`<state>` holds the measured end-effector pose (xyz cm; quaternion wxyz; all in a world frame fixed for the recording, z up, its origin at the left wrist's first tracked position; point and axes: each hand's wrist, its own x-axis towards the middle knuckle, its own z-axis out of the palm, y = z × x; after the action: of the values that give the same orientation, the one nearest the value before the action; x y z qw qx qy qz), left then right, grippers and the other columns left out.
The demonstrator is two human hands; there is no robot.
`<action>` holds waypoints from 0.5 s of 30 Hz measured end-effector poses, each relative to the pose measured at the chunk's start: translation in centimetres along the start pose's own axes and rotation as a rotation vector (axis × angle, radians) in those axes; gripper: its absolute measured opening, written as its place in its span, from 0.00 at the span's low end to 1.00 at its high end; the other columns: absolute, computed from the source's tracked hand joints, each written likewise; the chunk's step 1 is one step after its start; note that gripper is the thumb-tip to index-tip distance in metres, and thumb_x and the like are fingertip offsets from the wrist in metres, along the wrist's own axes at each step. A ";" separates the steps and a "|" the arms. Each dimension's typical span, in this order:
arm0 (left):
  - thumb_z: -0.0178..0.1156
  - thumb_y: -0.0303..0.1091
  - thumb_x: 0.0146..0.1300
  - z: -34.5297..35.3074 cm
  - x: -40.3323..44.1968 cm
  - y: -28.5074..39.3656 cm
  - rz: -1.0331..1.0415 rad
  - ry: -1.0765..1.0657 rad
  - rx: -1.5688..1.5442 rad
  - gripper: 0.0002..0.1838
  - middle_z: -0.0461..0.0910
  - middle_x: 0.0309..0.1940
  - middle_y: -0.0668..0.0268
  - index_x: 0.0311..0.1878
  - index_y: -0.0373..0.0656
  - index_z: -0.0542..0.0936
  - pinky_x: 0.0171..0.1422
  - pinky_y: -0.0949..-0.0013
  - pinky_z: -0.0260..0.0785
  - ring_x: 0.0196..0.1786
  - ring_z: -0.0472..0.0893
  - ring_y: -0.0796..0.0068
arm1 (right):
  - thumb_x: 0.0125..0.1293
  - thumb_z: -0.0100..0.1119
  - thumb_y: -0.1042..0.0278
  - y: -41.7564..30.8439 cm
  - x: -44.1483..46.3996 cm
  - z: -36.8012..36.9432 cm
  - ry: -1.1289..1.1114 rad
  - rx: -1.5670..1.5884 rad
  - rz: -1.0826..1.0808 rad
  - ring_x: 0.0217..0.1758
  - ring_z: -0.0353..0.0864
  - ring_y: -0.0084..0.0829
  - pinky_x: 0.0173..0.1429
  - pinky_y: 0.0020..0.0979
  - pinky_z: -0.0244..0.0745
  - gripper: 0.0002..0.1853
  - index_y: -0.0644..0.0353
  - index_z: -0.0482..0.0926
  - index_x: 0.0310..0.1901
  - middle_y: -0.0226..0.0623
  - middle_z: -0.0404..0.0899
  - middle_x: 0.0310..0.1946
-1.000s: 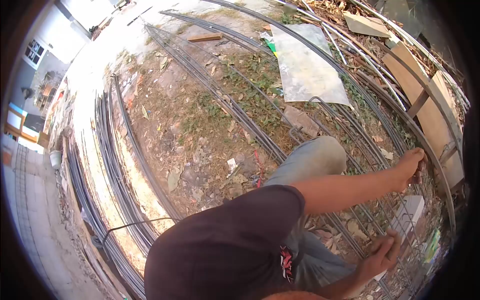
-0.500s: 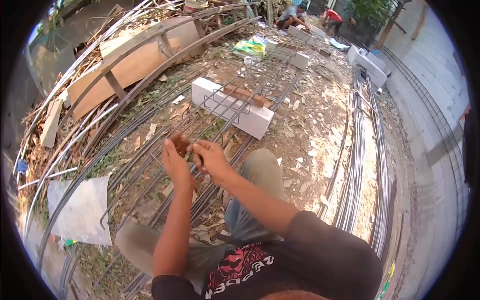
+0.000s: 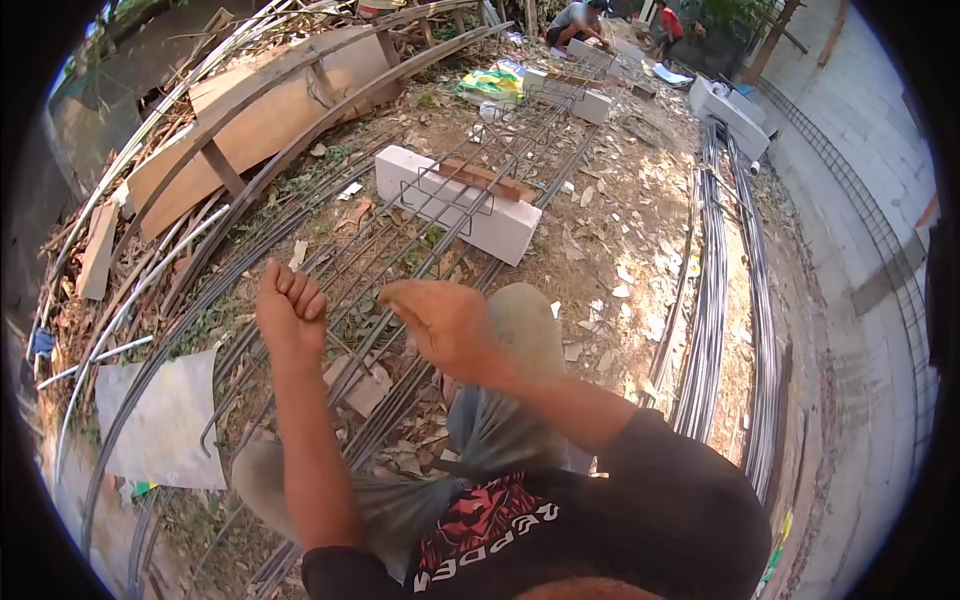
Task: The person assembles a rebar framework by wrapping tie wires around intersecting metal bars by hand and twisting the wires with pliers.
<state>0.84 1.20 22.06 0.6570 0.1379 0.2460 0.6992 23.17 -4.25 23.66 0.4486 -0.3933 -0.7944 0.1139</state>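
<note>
My left hand (image 3: pixel 290 308) is raised over the rebar, its fingers curled closed; anything inside is too small or hidden to make out. To its right, my right hand (image 3: pixel 442 325) is bent at the wrist with the fingers pressed together and pointing left. Whatever it may pinch does not show. Beneath both hands runs a rebar cage (image 3: pixel 352 262) of long bars with square stirrups. It rests across a white block (image 3: pixel 508 232), with a reddish-brown strip of wood or brick (image 3: pixel 487 181) lying on the block's far side.
Bundles of steel bars (image 3: pixel 712 300) lie along the right, near a grey wall (image 3: pixel 860 170). Curved timber (image 3: pixel 300 130) and boards line the left. A pale sheet (image 3: pixel 160 420) lies at lower left. Two people (image 3: pixel 580 25) work at the far end.
My hands, close together before, have moved apart. The left has gone left and slightly up, closing into a fist; the right has shifted a little right, turning at the wrist.
</note>
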 end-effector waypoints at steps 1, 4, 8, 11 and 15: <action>0.49 0.46 0.85 1.5 -0.7 0.2 0.032 -0.049 0.012 0.25 0.49 0.19 0.76 0.26 0.52 0.60 0.22 0.71 0.45 0.20 0.48 0.81 | 0.76 0.58 0.64 0.9 1.5 -0.8 0.076 -0.012 0.115 0.40 0.87 0.48 0.45 0.42 0.80 0.11 0.61 0.85 0.48 0.44 0.87 0.36; 0.48 0.46 0.85 4.4 -2.4 0.5 0.099 -0.151 0.073 0.26 0.49 0.18 0.76 0.25 0.51 0.60 0.21 0.72 0.44 0.19 0.48 0.82 | 0.76 0.57 0.65 4.3 1.6 2.2 -0.432 0.038 0.315 0.42 0.85 0.54 0.47 0.50 0.79 0.10 0.61 0.84 0.45 0.48 0.86 0.36; 0.49 0.46 0.85 0.7 -0.1 3.0 0.040 -0.172 0.003 0.27 0.50 0.18 0.76 0.24 0.51 0.61 0.20 0.73 0.42 0.19 0.48 0.82 | 0.75 0.56 0.65 -3.5 0.3 -0.2 -0.537 0.453 0.011 0.43 0.86 0.51 0.47 0.47 0.78 0.11 0.62 0.84 0.44 0.49 0.85 0.37; 0.49 0.46 0.85 1.6 -1.3 3.5 0.057 -0.184 -0.060 0.27 0.50 0.17 0.76 0.24 0.52 0.61 0.20 0.73 0.41 0.18 0.48 0.83 | 0.76 0.58 0.64 -2.0 1.5 -1.3 -0.274 0.427 0.091 0.39 0.85 0.50 0.45 0.46 0.76 0.12 0.63 0.84 0.40 0.50 0.83 0.33; 0.49 0.45 0.85 3.2 -2.3 3.6 0.154 -0.147 0.036 0.26 0.50 0.17 0.76 0.24 0.52 0.61 0.18 0.72 0.41 0.18 0.47 0.83 | 0.77 0.58 0.61 2.7 -3.6 4.6 -0.473 0.294 0.134 0.31 0.82 0.51 0.40 0.46 0.74 0.15 0.66 0.82 0.37 0.51 0.79 0.27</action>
<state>-0.36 -0.60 26.99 0.6150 0.2191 0.1983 0.7311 21.90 -4.26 17.35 0.2945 -0.3382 -0.8242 0.3458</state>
